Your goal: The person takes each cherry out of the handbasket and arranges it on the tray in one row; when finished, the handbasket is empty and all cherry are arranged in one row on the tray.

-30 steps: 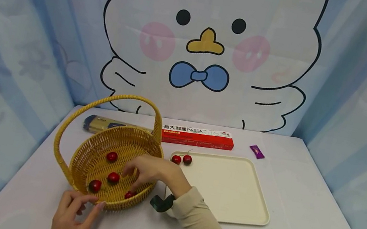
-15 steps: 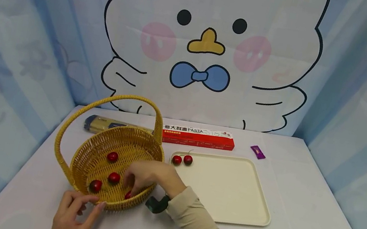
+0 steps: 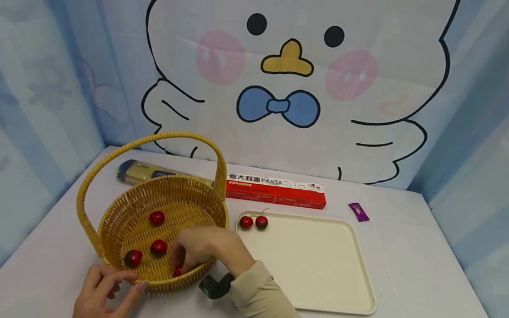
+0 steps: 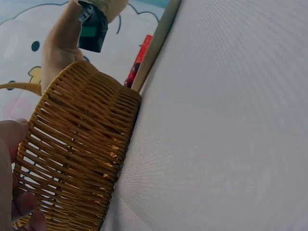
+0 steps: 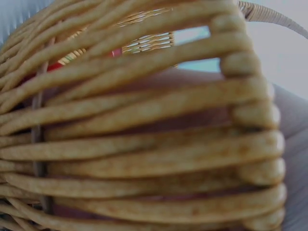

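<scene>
Left of the right hand (image 3: pixel 201 243), three cherries (image 3: pixel 158 248) lie in one basket (image 3: pixel 191 199); that hand, arched downward, pinches a fourth cherry (image 3: pixel 178 270). Two more sit beyond on one tray (image 3: pixel 308 259); the left hand (image 3: pixel 104 300) grips the basket.

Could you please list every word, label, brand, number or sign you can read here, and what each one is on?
"意大利面PASTA": on the red and white box; its smaller print is too small to read.
Purple wrapper: markings too small to read.
Yellow packet: markings too blurred to read.
</scene>
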`<state>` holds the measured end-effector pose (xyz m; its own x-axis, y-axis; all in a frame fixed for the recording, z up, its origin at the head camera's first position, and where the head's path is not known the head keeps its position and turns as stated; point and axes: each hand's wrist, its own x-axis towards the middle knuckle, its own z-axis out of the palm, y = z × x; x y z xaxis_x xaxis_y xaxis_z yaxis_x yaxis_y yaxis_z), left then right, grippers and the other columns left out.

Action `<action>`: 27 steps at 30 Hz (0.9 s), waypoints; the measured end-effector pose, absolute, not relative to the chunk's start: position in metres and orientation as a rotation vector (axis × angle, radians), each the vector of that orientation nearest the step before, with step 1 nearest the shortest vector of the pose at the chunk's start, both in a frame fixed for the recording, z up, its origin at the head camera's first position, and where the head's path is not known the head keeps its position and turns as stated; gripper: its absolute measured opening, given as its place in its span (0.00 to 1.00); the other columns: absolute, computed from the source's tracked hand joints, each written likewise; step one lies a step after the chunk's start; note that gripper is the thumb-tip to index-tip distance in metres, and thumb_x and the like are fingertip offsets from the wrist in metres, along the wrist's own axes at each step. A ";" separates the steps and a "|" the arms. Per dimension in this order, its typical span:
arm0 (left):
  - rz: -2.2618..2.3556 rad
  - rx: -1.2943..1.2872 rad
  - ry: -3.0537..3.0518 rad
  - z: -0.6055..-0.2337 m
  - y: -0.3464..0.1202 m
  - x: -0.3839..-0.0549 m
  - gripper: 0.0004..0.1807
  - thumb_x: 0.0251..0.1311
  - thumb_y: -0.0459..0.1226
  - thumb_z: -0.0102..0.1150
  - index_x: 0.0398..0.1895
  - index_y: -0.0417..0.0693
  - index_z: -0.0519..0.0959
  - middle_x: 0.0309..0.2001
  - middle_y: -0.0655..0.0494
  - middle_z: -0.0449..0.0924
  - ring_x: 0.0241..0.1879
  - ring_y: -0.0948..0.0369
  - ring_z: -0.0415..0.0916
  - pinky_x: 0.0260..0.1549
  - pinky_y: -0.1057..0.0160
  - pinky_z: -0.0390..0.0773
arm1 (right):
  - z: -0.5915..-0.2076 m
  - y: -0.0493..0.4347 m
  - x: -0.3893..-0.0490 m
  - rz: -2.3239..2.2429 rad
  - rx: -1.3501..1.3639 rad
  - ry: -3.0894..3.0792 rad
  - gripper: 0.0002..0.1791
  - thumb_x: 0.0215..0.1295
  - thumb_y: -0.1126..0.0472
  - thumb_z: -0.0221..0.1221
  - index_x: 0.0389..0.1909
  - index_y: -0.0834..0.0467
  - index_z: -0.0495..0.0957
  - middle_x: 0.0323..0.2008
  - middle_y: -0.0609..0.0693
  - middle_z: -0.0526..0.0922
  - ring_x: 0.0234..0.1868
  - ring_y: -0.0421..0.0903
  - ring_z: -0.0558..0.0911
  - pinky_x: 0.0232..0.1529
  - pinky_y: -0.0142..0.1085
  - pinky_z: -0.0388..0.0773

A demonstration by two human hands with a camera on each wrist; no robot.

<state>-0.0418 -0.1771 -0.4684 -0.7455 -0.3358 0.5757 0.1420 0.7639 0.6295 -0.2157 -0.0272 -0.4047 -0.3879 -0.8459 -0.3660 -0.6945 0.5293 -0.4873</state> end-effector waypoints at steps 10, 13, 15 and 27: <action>-0.878 0.115 -2.240 -0.469 -0.178 -0.043 0.16 0.38 0.24 0.79 0.29 0.43 0.82 0.33 0.54 0.66 0.30 0.67 0.61 0.31 0.75 0.64 | -0.405 -0.024 -0.218 -0.467 -1.282 2.186 0.09 0.57 0.62 0.71 0.37 0.50 0.82 0.33 0.40 0.80 0.35 0.35 0.77 0.37 0.27 0.75; -0.871 0.109 -2.235 -0.469 -0.178 -0.043 0.16 0.38 0.24 0.80 0.29 0.43 0.83 0.33 0.55 0.66 0.30 0.67 0.61 0.31 0.75 0.64 | -0.403 -0.022 -0.218 -0.507 -1.285 2.193 0.10 0.57 0.63 0.71 0.38 0.50 0.82 0.33 0.40 0.80 0.34 0.36 0.77 0.36 0.27 0.75; -0.868 0.108 -2.236 -0.469 -0.178 -0.043 0.16 0.38 0.24 0.80 0.29 0.43 0.83 0.33 0.56 0.66 0.30 0.67 0.61 0.31 0.75 0.64 | -0.401 -0.020 -0.219 -0.537 -1.275 2.202 0.10 0.58 0.63 0.71 0.39 0.50 0.82 0.34 0.40 0.81 0.35 0.36 0.77 0.36 0.26 0.76; -0.858 0.104 -2.238 -0.469 -0.178 -0.043 0.16 0.38 0.24 0.79 0.30 0.42 0.83 0.33 0.56 0.66 0.30 0.68 0.60 0.30 0.74 0.64 | -0.394 0.002 -0.228 -0.767 -1.314 2.202 0.13 0.60 0.61 0.70 0.45 0.50 0.81 0.40 0.40 0.83 0.39 0.34 0.80 0.43 0.23 0.78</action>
